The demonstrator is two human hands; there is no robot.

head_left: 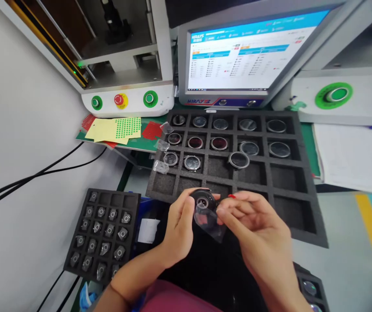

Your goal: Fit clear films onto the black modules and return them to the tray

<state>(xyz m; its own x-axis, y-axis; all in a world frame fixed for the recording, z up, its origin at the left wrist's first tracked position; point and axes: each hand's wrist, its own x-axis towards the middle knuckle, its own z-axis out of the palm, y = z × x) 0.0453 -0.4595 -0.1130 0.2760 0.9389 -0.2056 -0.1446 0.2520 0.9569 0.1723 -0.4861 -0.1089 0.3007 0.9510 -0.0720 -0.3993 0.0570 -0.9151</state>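
1. Spanning the table (342, 225), a large black foam tray (290, 182) serves as landmark; its far rows hold round glass-faced parts, its near pockets stand vacant.
2. Monitor (244, 52), lit, behind the foam tray's far edge.
3. Machine with two green buttons and a red stop button (121, 100), behind and left of the foam tray.
4. Smaller foam tray (103, 234), left of and nearer than the large one, filled with small metal pieces.
5. Sticker sheets, yellow and red (114, 129), just off the large tray's far-left corner.
6. Left hand (179, 229), at the large tray's near edge, fingers closed on a small round black part (203, 200).
7. Right hand (257, 229), beside it, fingertips pinching a clear plastic bag (210, 223) that hangs under the part.
8. One ring (239, 160) lies tilted across a divider, mid-tray.

Risk, as judged: the part is held by fingertips only, above open pockets; a slip of the slick bag could drop it onto the foam or the lap. Fingers on its face could smudge it.
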